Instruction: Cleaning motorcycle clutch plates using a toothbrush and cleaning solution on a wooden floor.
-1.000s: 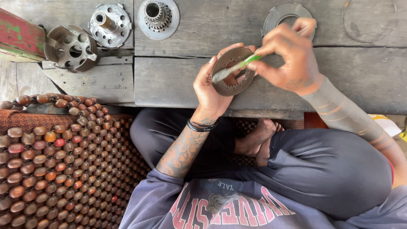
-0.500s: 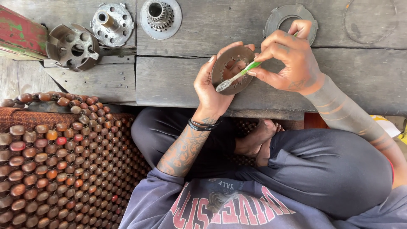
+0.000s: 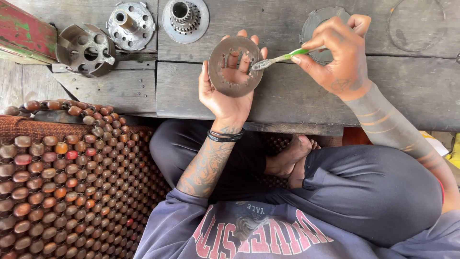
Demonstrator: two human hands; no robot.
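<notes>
Landmark: the toothed ring plate (image 3: 235, 66).

Left hand (image 3: 225, 91): palm up, fingers spread behind the plate and curled over its upper edge, thumb side along the left rim. The plate rests flat on the fingers, raised over the front edge of the wooden table (image 3: 287, 96).

Right hand (image 3: 338, 57): to the right of the plate, fingers and thumb pinching the green handle of a toothbrush (image 3: 280, 58). The brush head lies on the plate's right rim.

Handling (judgement): the plate is thin metal, stiff, probably light for its width. It looks greasy or dusty, so possibly slippery. Inner teeth may be sharp; best held by the outer rim or supported from beneath, as now. Not fragile, though a thin plate could bend if dropped on edge.

Appearance: flat round disc, dull grey-brown, tarnished. A large central opening with small teeth round the inner edge; the fingers show through the opening.

Surroundings, relative to the plate: up and left, a round flange with a splined hub (image 3: 185, 19); further left, a flange with a shaft (image 3: 130, 24); further left again, a slotted drum housing (image 3: 86, 49). Up and right, behind the right hand, another grey disc (image 3: 314, 24), partly hidden. Below left, a beaded seat mat (image 3: 72, 187). Below, the person's crossed legs.
</notes>
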